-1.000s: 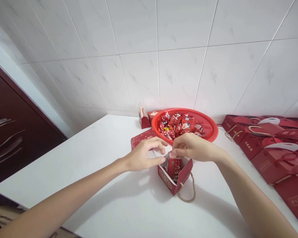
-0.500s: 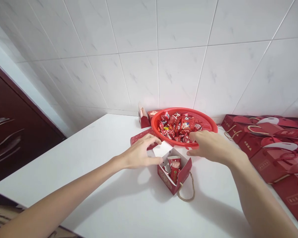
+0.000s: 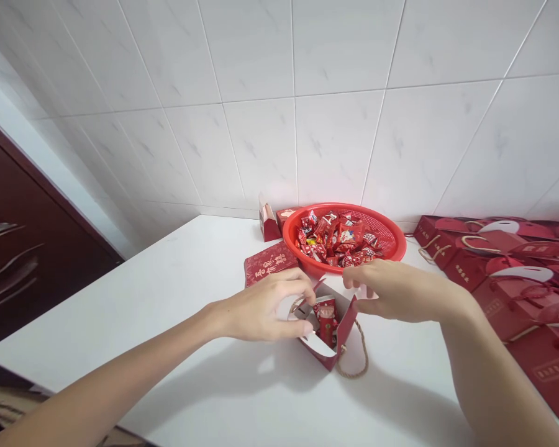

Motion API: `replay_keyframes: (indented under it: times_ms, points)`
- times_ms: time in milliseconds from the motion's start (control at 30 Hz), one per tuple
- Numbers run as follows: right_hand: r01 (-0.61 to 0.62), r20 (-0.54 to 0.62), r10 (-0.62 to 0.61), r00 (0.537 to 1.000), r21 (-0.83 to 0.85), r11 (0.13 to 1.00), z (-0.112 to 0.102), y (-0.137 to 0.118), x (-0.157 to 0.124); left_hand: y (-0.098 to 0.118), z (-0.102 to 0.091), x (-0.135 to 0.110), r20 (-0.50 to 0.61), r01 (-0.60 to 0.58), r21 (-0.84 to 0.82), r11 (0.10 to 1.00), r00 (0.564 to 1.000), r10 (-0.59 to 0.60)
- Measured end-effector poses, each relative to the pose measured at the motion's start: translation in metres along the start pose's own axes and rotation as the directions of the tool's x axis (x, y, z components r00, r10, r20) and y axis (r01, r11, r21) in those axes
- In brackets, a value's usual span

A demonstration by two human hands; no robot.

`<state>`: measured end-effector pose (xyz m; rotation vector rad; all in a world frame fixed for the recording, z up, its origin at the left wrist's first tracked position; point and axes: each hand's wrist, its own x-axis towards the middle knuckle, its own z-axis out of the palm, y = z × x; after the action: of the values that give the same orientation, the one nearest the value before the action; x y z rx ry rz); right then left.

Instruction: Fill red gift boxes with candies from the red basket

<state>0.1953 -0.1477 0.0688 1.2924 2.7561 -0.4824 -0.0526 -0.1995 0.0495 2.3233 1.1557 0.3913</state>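
Observation:
A small red gift box (image 3: 333,338) with a rope handle stands open on the white table (image 3: 205,360). Red candy packets (image 3: 326,318) stick up inside it. My left hand (image 3: 265,307) curls round the box's left flaps, thumb and fingers pinching them inward. My right hand (image 3: 395,290) holds the right flap at its top edge between thumb and fingers. Just behind the hands stands a red plastic basket (image 3: 391,242) filled with several wrapped candies (image 3: 338,242).
A flat red box (image 3: 268,266) lies left of the basket, and two small red boxes (image 3: 274,223) stand by the tiled wall. Several finished red gift boxes (image 3: 507,273) line the right side. A dark wooden cabinet (image 3: 23,242) stands at the left.
My right hand let the candy drop into the box, reached toward the basket, then came back to the box's right flap. My left hand moved from the white flap to folding the left flaps in.

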Motion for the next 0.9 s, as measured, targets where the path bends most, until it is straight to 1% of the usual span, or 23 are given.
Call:
replay_keyframes:
  times_ms: [100, 233, 300, 367, 433, 500, 567, 600, 700, 800, 867, 900]
  points:
    - [-0.01, 0.001, 0.01, 1.0, -0.007, 1.0, 0.001, -0.004, 0.002, 0.0, 0.004, 0.0, 0.059, -0.047, -0.026, 0.999, 0.997, 0.048]
    - [-0.112, -0.041, 0.108, 0.993, -0.13, 0.985, 0.006, -0.011, 0.009, -0.002, 0.007, 0.0, 0.116, -0.103, -0.009, 0.995, 0.988, 0.103]
    - [-0.125, -0.053, 0.118, 0.992, -0.16, 0.979, 0.009, -0.015, 0.012, -0.002, 0.007, -0.002, 0.142, -0.106, -0.005, 0.994, 0.984, 0.106]
    - [-0.092, -0.052, 0.084, 0.995, -0.158, 0.983, 0.011, -0.02, 0.014, 0.0, 0.006, -0.004, 0.17, -0.087, -0.03, 0.996, 0.981, 0.091]
    - [-0.034, -0.056, 0.025, 0.998, -0.155, 0.987, 0.014, -0.026, 0.014, 0.003, 0.004, -0.006, 0.2, -0.069, -0.064, 0.996, 0.977, 0.081]
    - [0.023, -0.085, -0.038, 0.996, -0.174, 0.984, 0.015, -0.03, 0.015, 0.006, 0.003, -0.007, 0.219, -0.069, -0.08, 0.994, 0.972, 0.085]
    - [0.066, -0.114, -0.09, 0.989, -0.196, 0.978, 0.016, -0.032, 0.015, 0.008, 0.003, -0.007, 0.192, -0.066, -0.062, 0.996, 0.978, 0.077]
    - [0.09, -0.126, -0.117, 0.985, -0.199, 0.976, 0.017, -0.032, 0.016, 0.009, 0.004, -0.006, 0.16, -0.05, -0.041, 0.998, 0.986, 0.056]
    - [0.204, -0.112, -0.22, 0.969, -0.14, 0.969, 0.018, -0.031, 0.017, 0.007, 0.008, -0.003, 0.02, 0.072, 0.05, 0.996, 0.997, -0.073]
    - [0.28, -0.034, -0.282, 0.959, -0.054, 0.958, 0.017, -0.032, 0.018, 0.002, 0.013, -0.001, -0.076, 0.212, 0.111, 0.971, 0.976, -0.204]
    - [0.283, 0.035, -0.282, 0.959, -0.027, 0.959, 0.015, -0.034, 0.018, -0.002, 0.016, 0.0, -0.095, 0.265, 0.099, 0.959, 0.962, -0.256]
    - [0.281, 0.07, -0.279, 0.958, -0.02, 0.96, 0.013, -0.035, 0.017, -0.004, 0.018, 0.0, -0.091, 0.269, 0.071, 0.96, 0.961, -0.262]
